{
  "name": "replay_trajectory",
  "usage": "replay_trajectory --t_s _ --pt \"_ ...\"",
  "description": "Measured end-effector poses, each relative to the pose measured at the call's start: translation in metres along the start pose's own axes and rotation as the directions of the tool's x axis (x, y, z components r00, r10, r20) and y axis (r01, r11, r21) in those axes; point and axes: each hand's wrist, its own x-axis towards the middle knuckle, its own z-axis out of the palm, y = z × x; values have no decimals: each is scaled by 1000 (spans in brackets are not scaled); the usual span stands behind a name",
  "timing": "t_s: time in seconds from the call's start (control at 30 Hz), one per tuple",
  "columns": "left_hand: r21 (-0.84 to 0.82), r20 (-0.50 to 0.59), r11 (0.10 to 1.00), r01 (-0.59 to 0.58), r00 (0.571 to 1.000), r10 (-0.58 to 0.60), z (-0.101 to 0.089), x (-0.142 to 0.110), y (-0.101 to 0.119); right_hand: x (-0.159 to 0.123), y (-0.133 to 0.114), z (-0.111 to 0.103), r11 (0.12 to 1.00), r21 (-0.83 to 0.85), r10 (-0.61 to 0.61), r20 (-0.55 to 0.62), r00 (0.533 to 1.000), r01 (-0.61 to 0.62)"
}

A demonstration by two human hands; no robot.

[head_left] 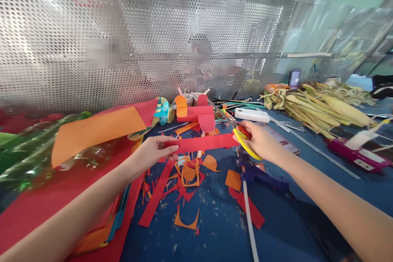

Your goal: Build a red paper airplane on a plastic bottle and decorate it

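A red paper strip [205, 143] stretches level between my two hands above the blue table. My left hand [158, 149] pinches its left end between thumb and fingers. In my right hand [260, 141] are scissors [247, 144] with yellow and red handles, their blades pointing up and to the left. The strip's right end meets the fingers of that hand; whether they grip it as well I cannot tell. Behind the strip stands a red paper shape [196, 114] with orange and red rounded flaps. Orange and red paper scraps [188, 176] lie below.
A purple glue gun [264, 177] with a white glue stick lies right of centre. Green plastic bottles [39, 147] and orange paper [98, 133] rest at left on red sheets. Dried husks [325, 106] and a magenta power strip [359, 157] are at right. A perforated metal screen [153, 28] stands behind.
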Motion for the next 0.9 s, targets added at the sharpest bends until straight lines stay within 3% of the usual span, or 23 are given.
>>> replay_trajectory --t_s 0.23,0.43,0.63,0.9 --pt "-107 -150 992 73 985 -89 -9 6 2 7 11 -17 939 -329 101 -11 995 -99" --pt "-265 -268 963 42 957 -115 -8 4 8 1 15 -21 871 -486 93 27 995 -68" --pt "-396 -365 918 -33 923 -124 -7 -1 15 -10 5 -21 837 -545 43 146 988 44" --pt "-443 -379 895 -47 915 -140 -4 -2 16 -47 -35 0 842 -527 25 249 968 114"
